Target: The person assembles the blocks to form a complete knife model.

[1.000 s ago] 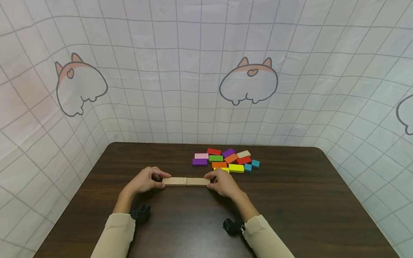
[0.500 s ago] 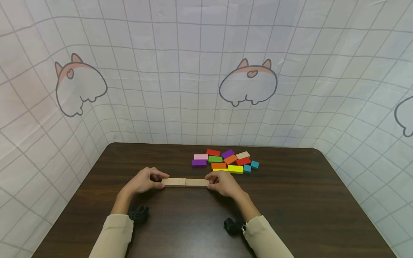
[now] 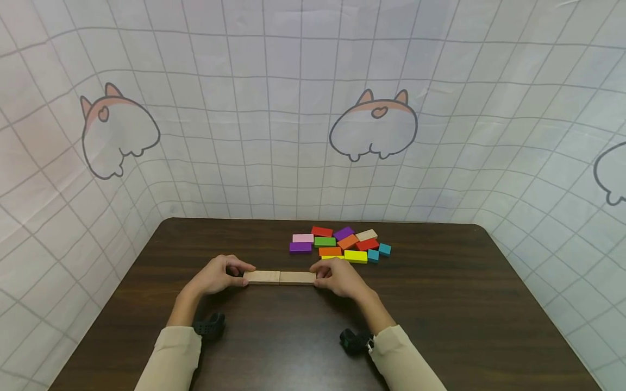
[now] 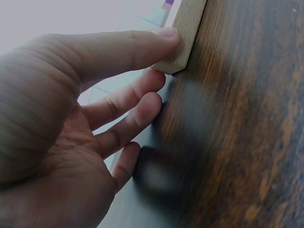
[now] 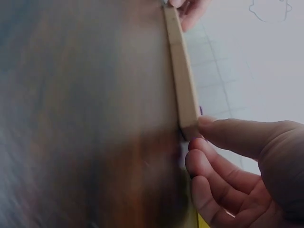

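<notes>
Two plain wooden blocks lie end to end in a straight row on the dark table, their inner ends meeting at a thin seam. My left hand [image 3: 215, 276] pinches the outer end of the left block [image 3: 261, 277] between thumb and fingers. In the left wrist view, the thumb presses on the face of that block [image 4: 186, 40], with the other fingers loosely bent below. At the opposite end of the row, my right hand [image 3: 339, 278] pinches the right block [image 3: 297, 278]. The right wrist view shows its thumb at the corner of this block [image 5: 185, 90].
Behind the right hand lies a loose cluster of coloured blocks, among them a purple block [image 3: 300, 248], a green block [image 3: 325, 242], a yellow block [image 3: 355, 257] and a small blue block [image 3: 385, 250]. A gridded cloth [image 3: 274, 163] hangs behind the table [image 3: 440, 304].
</notes>
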`<state>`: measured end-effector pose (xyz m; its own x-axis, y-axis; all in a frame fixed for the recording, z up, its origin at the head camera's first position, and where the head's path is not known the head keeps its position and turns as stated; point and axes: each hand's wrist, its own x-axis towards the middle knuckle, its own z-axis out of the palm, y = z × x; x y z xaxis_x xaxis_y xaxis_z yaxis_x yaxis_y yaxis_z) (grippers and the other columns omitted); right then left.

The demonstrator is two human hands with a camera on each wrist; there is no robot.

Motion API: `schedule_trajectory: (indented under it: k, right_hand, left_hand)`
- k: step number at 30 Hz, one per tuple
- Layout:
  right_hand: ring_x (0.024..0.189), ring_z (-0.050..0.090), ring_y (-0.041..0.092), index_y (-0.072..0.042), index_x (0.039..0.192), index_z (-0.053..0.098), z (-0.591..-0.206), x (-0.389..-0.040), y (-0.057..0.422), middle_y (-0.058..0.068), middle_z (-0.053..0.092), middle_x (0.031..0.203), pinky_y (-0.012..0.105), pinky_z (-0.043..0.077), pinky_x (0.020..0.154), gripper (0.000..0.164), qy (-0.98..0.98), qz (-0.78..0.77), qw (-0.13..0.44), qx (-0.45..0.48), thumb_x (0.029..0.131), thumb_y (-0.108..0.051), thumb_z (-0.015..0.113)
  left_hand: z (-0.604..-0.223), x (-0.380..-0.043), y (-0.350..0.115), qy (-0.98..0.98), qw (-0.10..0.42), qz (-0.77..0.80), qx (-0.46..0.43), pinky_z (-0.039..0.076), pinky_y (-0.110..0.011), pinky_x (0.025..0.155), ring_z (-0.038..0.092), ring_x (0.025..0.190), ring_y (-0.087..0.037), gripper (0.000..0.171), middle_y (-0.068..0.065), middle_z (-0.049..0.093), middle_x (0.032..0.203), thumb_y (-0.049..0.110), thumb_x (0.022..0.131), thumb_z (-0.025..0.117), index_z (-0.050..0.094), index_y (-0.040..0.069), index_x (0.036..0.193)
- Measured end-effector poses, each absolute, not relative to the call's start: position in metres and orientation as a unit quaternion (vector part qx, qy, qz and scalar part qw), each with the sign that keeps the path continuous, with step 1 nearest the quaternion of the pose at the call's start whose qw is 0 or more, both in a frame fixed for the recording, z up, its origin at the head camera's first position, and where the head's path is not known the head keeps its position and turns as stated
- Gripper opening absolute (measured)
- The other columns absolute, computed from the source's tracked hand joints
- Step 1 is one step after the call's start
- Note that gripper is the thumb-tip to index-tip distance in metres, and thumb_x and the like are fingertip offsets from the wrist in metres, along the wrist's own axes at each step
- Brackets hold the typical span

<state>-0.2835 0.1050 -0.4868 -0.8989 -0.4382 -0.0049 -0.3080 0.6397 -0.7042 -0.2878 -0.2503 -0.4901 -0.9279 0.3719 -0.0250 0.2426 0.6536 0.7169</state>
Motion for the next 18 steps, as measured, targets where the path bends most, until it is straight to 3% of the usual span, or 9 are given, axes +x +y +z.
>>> schedule_trajectory:
  k: [6, 11, 18]
  right_hand:
    - [0.082, 0.063, 0.016, -0.012, 0.120, 0.075, -0.481, -0.290, 0.125, 0.001, 0.070, 0.095, 0.031, 0.054, 0.072, 0.028, 0.906, -0.384, 0.059, -0.170, 0.092, -0.014, 0.077]
    - [0.087, 0.065, 0.019, -0.012, 0.126, 0.072, -0.477, -0.295, 0.146, 0.008, 0.071, 0.114, 0.034, 0.055, 0.074, 0.034, 0.901, -0.411, 0.030, -0.133, 0.092, -0.014, 0.077]
    - [0.086, 0.062, 0.019, -0.012, 0.131, 0.069, -0.482, -0.299, 0.160, 0.009, 0.068, 0.129, 0.031, 0.052, 0.069, 0.040, 0.907, -0.401, 0.043, -0.121, 0.091, -0.013, 0.077]
  left_hand:
    - [-0.489, -0.287, -0.251, 0.905, 0.087, 0.380, 0.170, 0.048, -0.032, 0.075, 0.057, 0.087, -0.018, 0.030, -0.004, 0.072, 0.105, 0.018, 0.087, 0.083, 0.079, 0.016, 0.116]
    - [-0.490, -0.287, -0.251, 0.904, 0.090, 0.383, 0.170, 0.048, -0.032, 0.075, 0.057, 0.088, -0.018, 0.030, -0.004, 0.072, 0.106, 0.019, 0.087, 0.082, 0.079, 0.016, 0.117]
    - [-0.490, -0.288, -0.252, 0.903, 0.089, 0.383, 0.173, 0.048, -0.031, 0.075, 0.057, 0.088, -0.018, 0.030, -0.003, 0.072, 0.105, 0.019, 0.088, 0.082, 0.079, 0.016, 0.117]
